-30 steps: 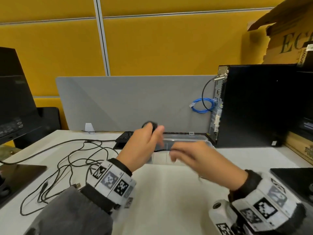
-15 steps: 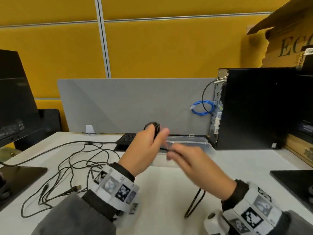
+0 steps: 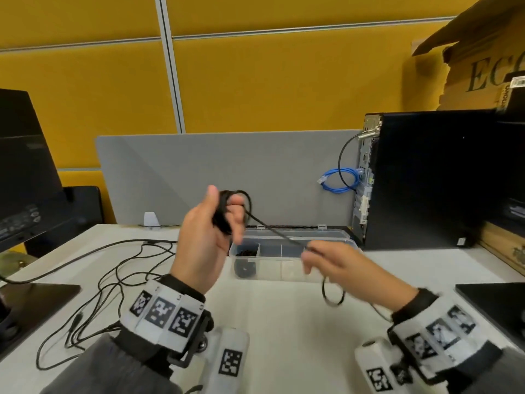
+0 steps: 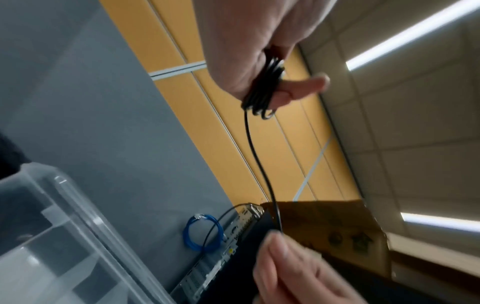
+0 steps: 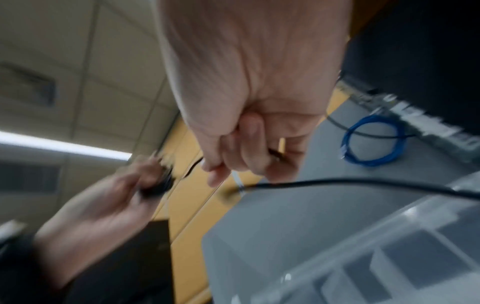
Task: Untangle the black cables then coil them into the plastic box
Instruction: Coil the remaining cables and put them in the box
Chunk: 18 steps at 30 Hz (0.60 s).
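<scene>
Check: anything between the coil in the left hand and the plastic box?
Nothing visible. The left hand holds the coil above the plastic box, whose top is open. A strand runs to the right hand over the box. The leftmost compartment already holds a coiled cable.

A white desk carries everything. At its far middle sits a clear plastic box, divided into compartments; its leftmost compartment holds a dark coil, though what kind is hard to tell. On the left half lies a tangle of black cables, loose loops running from the near left edge to the far middle. A monitor base rests at the left edge, and a black slab at the right edge. A black computer tower stands at the far right, just beside the box. A grey divider panel rises along the far edge, with a small white clip at its foot.
</scene>
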Tool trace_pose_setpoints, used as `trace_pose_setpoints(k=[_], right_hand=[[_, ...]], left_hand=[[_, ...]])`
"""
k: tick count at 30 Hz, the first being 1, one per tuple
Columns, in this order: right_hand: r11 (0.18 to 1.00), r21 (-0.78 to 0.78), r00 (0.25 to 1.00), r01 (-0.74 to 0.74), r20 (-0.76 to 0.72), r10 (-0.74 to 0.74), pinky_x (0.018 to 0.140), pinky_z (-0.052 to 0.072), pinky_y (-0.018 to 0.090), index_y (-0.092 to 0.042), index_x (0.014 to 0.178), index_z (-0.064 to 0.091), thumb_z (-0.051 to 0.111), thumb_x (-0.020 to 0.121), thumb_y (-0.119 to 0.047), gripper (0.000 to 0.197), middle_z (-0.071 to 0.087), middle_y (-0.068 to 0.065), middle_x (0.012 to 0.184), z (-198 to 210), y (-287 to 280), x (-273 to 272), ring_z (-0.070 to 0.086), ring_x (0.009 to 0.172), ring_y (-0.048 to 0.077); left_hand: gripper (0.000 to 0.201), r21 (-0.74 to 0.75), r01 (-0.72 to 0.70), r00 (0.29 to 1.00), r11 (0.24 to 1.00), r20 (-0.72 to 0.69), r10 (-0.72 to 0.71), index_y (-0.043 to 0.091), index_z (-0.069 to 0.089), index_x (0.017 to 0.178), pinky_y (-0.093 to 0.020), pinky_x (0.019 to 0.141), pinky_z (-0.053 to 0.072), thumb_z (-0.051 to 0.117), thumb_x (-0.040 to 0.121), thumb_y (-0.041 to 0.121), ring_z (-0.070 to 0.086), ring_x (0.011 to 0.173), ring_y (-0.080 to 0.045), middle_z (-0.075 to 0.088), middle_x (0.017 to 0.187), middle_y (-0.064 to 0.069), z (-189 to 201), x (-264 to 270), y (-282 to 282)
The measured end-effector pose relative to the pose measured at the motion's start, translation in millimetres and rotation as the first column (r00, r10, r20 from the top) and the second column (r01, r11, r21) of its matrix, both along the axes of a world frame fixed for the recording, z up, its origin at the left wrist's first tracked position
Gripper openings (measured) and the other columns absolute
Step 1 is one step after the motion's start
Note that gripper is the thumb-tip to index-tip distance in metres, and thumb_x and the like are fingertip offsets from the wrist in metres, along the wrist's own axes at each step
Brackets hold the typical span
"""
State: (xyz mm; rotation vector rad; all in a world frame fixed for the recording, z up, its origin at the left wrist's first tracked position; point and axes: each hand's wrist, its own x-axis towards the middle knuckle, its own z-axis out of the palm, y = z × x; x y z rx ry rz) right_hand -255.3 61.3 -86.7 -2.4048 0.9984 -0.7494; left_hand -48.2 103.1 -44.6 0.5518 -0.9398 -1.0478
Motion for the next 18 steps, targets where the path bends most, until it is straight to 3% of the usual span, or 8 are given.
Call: trace_pose_setpoints(k=[3,9,11,12,14,15,16,18], right_hand=[[0.982,0.004,0.981,0.191,-0.017,-0.191,0.054,0.037,0.008,-0.018,0.067,0.048,0.038,0.098,-0.03,0.034,0.044,-0.009,0.06,12,-14,-38,0.04,0.049,-0.002],[0.888,-0.026,0.872,0.46,-0.175,-0.457,0.053,0.028,0.019,-0.018,0.063,0.04,0.035,0.099,-0.033,0.04,0.041,-0.004,0.06,-1,-40,-94,0.039,0.055,0.01],[0.813,-0.079,0.752,0.576,-0.338,-0.566,0.057,0.033,0.023,-0.022,0.065,0.04,0.032,0.1,-0.037,0.039,0.047,-0.003,0.065,-7,-40,-106,0.048,0.063,0.012],[0.77,-0.164,0.649,0.616,-0.449,-0.615,0.062,0.037,0.025,-0.024,0.069,0.041,0.029,0.1,-0.039,0.037,0.051,-0.004,0.071,-9,-39,-108,0.054,0.071,0.014],[0.704,-0.359,0.453,0.613,-0.57,-0.685,0.08,0.04,0.03,-0.028,0.094,0.047,0.025,0.1,-0.043,0.027,0.059,-0.004,0.095,-11,-33,-104,0.057,0.096,0.017],[0.688,-0.409,0.426,0.599,-0.565,-0.706,0.089,0.039,0.033,-0.029,0.115,0.045,0.025,0.098,-0.048,0.032,0.057,-0.003,0.111,-10,-31,-97,0.053,0.108,0.018],[0.709,-0.412,0.473,0.572,-0.541,-0.696,0.097,0.037,0.034,-0.028,0.132,0.035,0.026,0.095,-0.053,0.046,0.053,-0.001,0.124,-9,-28,-87,0.048,0.117,0.018],[0.82,-0.283,0.73,0.497,-0.375,-0.571,0.106,0.032,0.035,-0.029,0.146,0.015,0.03,0.089,-0.058,0.065,0.04,0.0,0.142,-1,-16,-56,0.038,0.129,0.017]], left_hand=[[0.034,0.013,-0.173,0.979,0.985,-0.105,0.173,0.01,0.049,0.078,-0.016,0.041,0.028,0.031,0.101,0.028,0.04,0.044,-0.004,0.052,0.056,0.006,-1,25,-4],[0.027,0.086,-0.315,0.917,0.945,-0.231,0.326,0.015,0.044,0.079,-0.013,0.039,0.031,0.034,0.1,0.028,0.041,0.046,-0.004,0.051,0.058,0.009,-9,57,-10],[0.026,0.094,-0.331,0.905,0.939,-0.251,0.345,0.015,0.044,0.08,-0.013,0.038,0.03,0.034,0.1,0.027,0.042,0.045,-0.003,0.053,0.057,0.01,-10,60,-9],[0.026,0.098,-0.33,0.909,0.939,-0.236,0.344,0.015,0.044,0.08,-0.013,0.037,0.03,0.034,0.1,0.027,0.042,0.044,-0.003,0.053,0.056,0.009,-11,59,-8],[0.03,0.113,-0.308,0.938,0.944,-0.128,0.322,0.014,0.044,0.079,-0.015,0.039,0.028,0.032,0.101,0.03,0.039,0.04,-0.004,0.051,0.053,0.009,-12,55,-6],[0.034,0.123,-0.287,0.954,0.95,-0.046,0.295,0.013,0.045,0.076,-0.016,0.04,0.026,0.031,0.101,0.031,0.036,0.038,-0.005,0.048,0.049,0.008,-12,49,-4],[0.038,0.128,-0.259,0.966,0.957,0.037,0.256,0.012,0.046,0.073,-0.018,0.041,0.024,0.03,0.1,0.032,0.033,0.035,-0.006,0.046,0.047,0.007,-12,42,-1],[0.042,0.116,-0.177,0.975,0.977,0.16,0.157,0.01,0.047,0.069,-0.019,0.04,0.023,0.029,0.1,0.032,0.029,0.032,-0.009,0.043,0.046,0.003,-11,25,5]])
